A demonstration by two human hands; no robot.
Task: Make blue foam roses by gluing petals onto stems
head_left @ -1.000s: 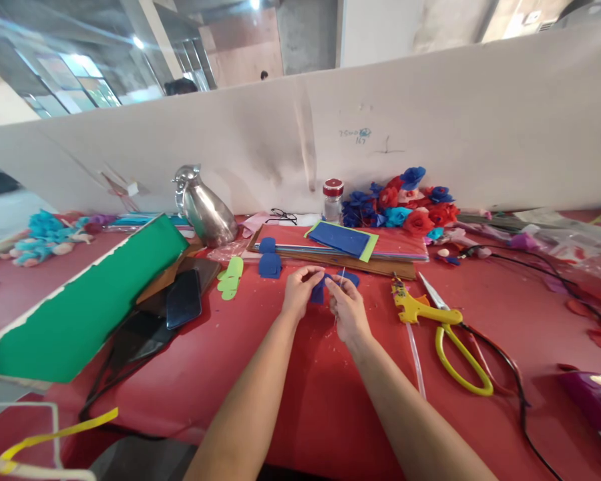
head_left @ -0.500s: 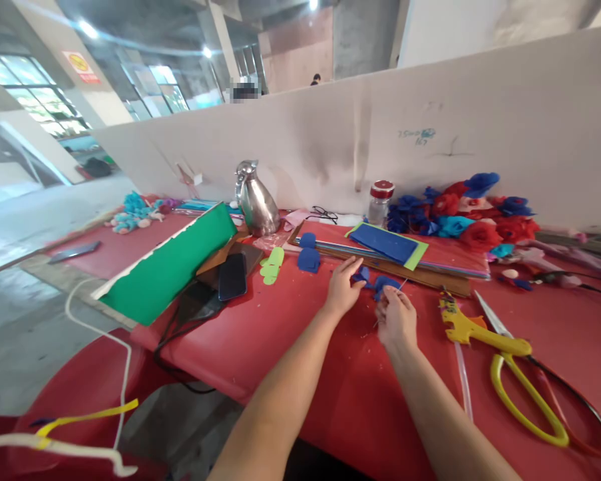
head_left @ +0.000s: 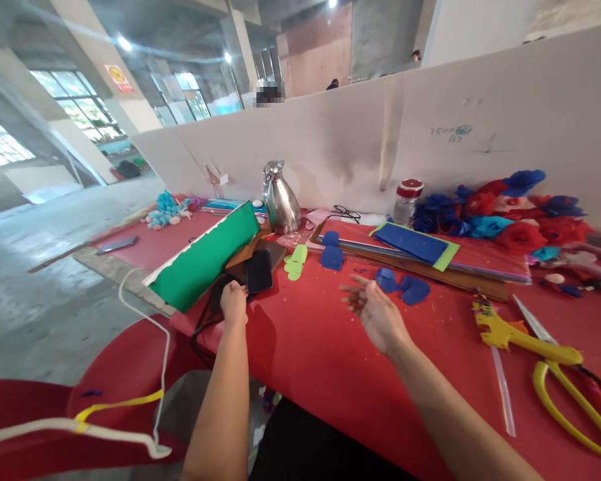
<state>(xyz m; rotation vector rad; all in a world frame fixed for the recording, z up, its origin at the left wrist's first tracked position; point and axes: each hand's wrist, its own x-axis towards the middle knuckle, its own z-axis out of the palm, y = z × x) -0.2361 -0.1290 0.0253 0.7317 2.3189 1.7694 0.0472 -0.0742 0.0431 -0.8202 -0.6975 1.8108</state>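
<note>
While right hand hovers, fingers parted, left hand curls beside phone, grip unclear; phone's long axis toward partition.

bare forearms outstretched, left hand curled, right hand loosely open, well apart

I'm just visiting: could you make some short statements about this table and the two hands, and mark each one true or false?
1. The left hand is beside the phone. True.
2. The right hand is clenched in a fist. False: it is open.
3. Blue pieces lie on the red table. True.
4. The jug is green. False: it is silver.
5. The jar has a red lid. True.
6. The blue sheet lies under the lime sheet. False: it lies on top.
</note>
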